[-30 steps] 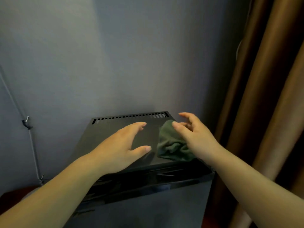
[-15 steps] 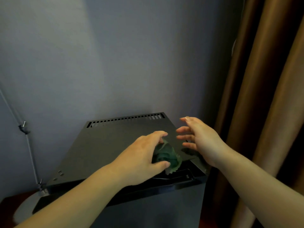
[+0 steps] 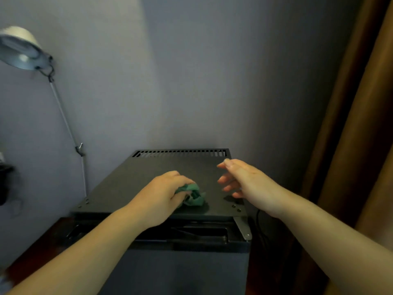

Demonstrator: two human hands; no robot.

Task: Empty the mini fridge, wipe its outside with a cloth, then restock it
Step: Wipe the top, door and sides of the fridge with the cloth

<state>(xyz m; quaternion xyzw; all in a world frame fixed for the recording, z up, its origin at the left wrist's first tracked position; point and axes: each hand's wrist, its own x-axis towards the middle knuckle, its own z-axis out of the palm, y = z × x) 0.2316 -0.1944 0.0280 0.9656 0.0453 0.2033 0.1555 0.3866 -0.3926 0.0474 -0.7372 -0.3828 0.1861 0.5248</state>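
The green cloth (image 3: 194, 195) sits bunched on the flat dark top of the mini fridge (image 3: 136, 188), just below the centre of the frame and close to the panel's front edge. The left hand (image 3: 161, 194) has it: fingers curled round the wad, knuckles up, pressing it against the metal. So the cloth lies directly under and slightly right of that hand, crumpled into a lump with no clear long axis. From there most of the panel runs up the frame toward the vent slots (image 3: 180, 153) at the back and leftward toward the near corner, which is probably where the wiping stroke has to travel. The right hand (image 3: 248, 184) hangs to the right of the cloth, apart from it, fingers loosely spread and holding nothing; whether it touches the panel cannot be told. The fridge's door (image 3: 180, 271) fills the lower centre, with a hinge bracket (image 3: 243, 227) at its upper right corner, and the inside is hidden, so its contents cannot be told. A desk lamp (image 3: 21, 52) leans in the upper left, and a brown curtain (image 3: 361, 124) hangs along the right edge.
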